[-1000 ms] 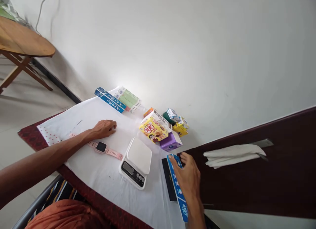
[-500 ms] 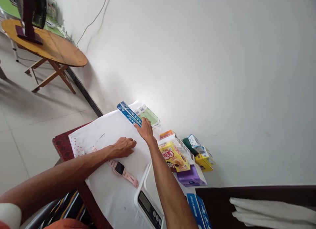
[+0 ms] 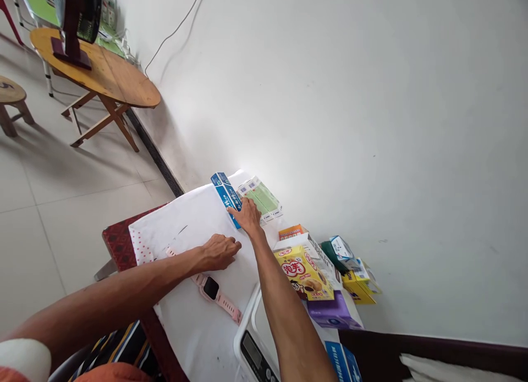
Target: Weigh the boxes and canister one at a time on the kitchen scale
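Observation:
My right hand (image 3: 248, 213) reaches to the far part of the table. Its thumb and fingers straddle the near part of two long, narrow blue boxes (image 3: 225, 194) lying side by side. Right beside them, against the fingers' outer side, are flat green-and-white boxes (image 3: 264, 200). My left hand (image 3: 221, 252) rests on the white cloth (image 3: 181, 310) with its fingers curled in; nothing shows in it. Closer to me, a pink-strapped smartwatch (image 3: 211, 288) lies below that hand. A white digital scale (image 3: 256, 352) is partly covered by my right forearm.
Along the wall side stand a yellow snack box (image 3: 307, 275), a purple box (image 3: 336, 310), a smaller yellow box (image 3: 361, 286) and a blue box (image 3: 342, 363). A wall borders the right. A round wooden table (image 3: 119, 79) with a fan (image 3: 76, 25) stands far left.
The blue boxes have turned a little under my right hand, their near end swinging toward me. The view has shifted, so everything sits further right. My left hand stays curled on the cloth.

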